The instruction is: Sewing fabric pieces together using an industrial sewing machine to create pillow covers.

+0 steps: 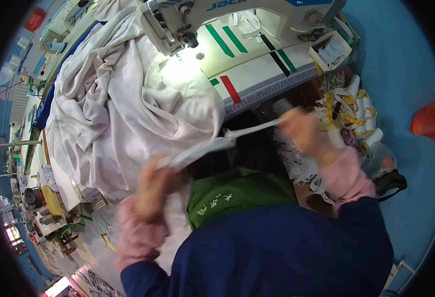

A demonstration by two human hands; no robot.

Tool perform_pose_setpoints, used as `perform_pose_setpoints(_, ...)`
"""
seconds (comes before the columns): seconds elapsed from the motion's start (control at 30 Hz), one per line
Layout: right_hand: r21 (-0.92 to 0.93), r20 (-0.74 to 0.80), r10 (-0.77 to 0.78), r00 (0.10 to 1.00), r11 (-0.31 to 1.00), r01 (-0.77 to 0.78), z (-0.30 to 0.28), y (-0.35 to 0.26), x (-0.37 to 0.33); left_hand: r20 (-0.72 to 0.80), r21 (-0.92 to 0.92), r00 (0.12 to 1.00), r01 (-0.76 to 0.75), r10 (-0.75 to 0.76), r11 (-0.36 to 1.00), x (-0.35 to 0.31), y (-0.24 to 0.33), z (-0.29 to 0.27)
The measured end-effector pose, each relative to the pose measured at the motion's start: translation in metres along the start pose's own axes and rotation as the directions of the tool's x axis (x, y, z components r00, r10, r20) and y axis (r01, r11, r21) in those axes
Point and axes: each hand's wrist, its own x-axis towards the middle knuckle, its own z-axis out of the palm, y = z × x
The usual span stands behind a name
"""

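Observation:
A white cloth strip (202, 150) stretches between my two hands in front of my body, bunched at its left part and drawn thin toward the right. My left hand (154, 190) is closed on its left end, beside a large off-white fabric (113, 114). The thin right end runs into my right hand (304, 132), which is closed and raised over the front right of the sewing table. Both hands are smeared by motion, so single fingers are hard to make out. The large fabric spreads over the table and hangs down at the left.
A white sewing machine (227, 22) stands ahead, its lamp lighting the table (257, 74), which has coloured tapes and a ruler edge. To the right are a small box (330, 51), thread spools (370, 140), a yellow tape measure (330, 106) and white scraps (296, 163).

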Motion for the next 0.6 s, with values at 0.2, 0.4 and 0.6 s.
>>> perform_pose_setpoints(0.2, -0.009, -0.043, 0.234, 0.971, 0.972, -0.234, -0.044, 0.034, 0.039, -0.219, 0.612, 0.895, -0.185, 0.389, 0.769, -0.007, 0.051, -0.165)
perform_pose_setpoints(0.4, 0.784, 0.142, 0.480, 0.866, 0.479, -0.394, 0.017, -0.011, 0.139, 0.164, 0.796, 0.804, -0.450, 0.571, 0.405, 0.061, 0.076, 0.002)
perform_pose_setpoints(0.6, 0.797, 0.567, 0.282, 0.774, 0.049, -0.602, 0.054, -0.043, 0.112, 0.454, 0.699, 0.624, -0.692, 0.635, 0.181, 0.100, 0.063, 0.078)
